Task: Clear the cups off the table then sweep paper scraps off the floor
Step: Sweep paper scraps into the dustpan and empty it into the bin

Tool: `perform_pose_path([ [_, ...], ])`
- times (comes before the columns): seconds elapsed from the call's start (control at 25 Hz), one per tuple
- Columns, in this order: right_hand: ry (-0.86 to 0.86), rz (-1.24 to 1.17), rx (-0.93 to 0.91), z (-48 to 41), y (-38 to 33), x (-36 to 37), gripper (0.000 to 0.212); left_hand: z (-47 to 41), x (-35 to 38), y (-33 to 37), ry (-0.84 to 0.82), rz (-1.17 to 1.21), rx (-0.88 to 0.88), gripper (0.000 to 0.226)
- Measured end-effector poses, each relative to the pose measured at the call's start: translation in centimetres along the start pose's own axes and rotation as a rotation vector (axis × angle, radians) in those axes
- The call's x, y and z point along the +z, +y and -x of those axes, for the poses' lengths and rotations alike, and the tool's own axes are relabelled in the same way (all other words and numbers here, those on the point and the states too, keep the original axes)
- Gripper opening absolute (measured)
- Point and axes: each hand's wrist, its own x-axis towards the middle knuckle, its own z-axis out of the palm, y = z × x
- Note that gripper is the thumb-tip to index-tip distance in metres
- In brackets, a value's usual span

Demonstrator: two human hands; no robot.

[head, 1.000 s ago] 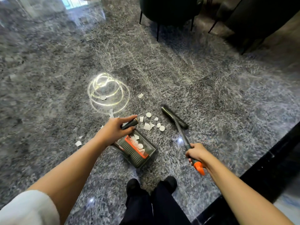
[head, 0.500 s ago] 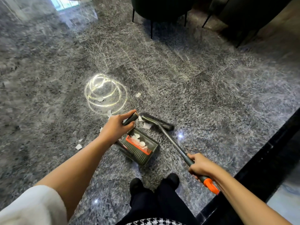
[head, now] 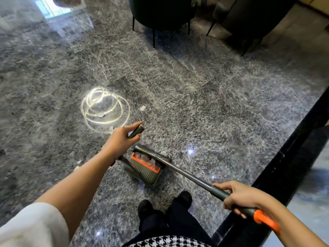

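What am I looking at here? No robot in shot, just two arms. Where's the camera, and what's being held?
There is no machine here. A person wears one wide-angle camera on the head, looking forward and down, so you see their own arms and black shoes. The one picture marked now is that head view.

The left hand grips the handle of a dustpan that sits on the grey stone floor. The right hand grips a long broom near its orange end, and the broom's head lies at the dustpan's mouth.

White paper scraps lie on the floor beyond the dustpan, and some are already inside it. The bright rings look like a lamp's reflection. Dark chairs stand at the far side.
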Motion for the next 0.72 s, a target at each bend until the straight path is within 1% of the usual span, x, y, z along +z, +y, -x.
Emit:
perform_pose_path([
  [0.16,0.010,-0.087,-0.023,1.5,-0.1,-0.7,0.074,0.8,0.0,-0.6,-0.028,0.015,0.015,0.050],
  [0.32,0.076,-0.118,-0.052,1.1,-1.3,-1.1,0.073,2.5,-0.5,-1.8,0.079,0.181,-0.059,0.048],
  [0.4,0.113,-0.122,-0.077,0.2,-2.6,-1.2,0.070,3.1,-1.2,-2.6,0.123,0.211,-0.090,0.048],
  [0.44,0.124,-0.109,-0.088,-0.4,-3.6,-0.9,0.066,3.4,-1.8,-3.0,0.145,0.212,-0.091,0.048],
  [0.52,0.161,-0.125,-0.088,-2.0,-4.9,-0.3,0.055,3.3,-2.3,-3.3,0.128,0.207,-0.085,0.048],
  [0.64,0.155,-0.165,-0.059,-5.0,-7.4,2.4,0.041,4.1,-3.4,-4.0,0.111,0.163,-0.062,0.049],
  [0.72,0.132,-0.253,-0.026,-6.0,-9.1,5.0,0.023,4.9,-4.0,-4.5,0.088,0.117,-0.070,0.049],
])
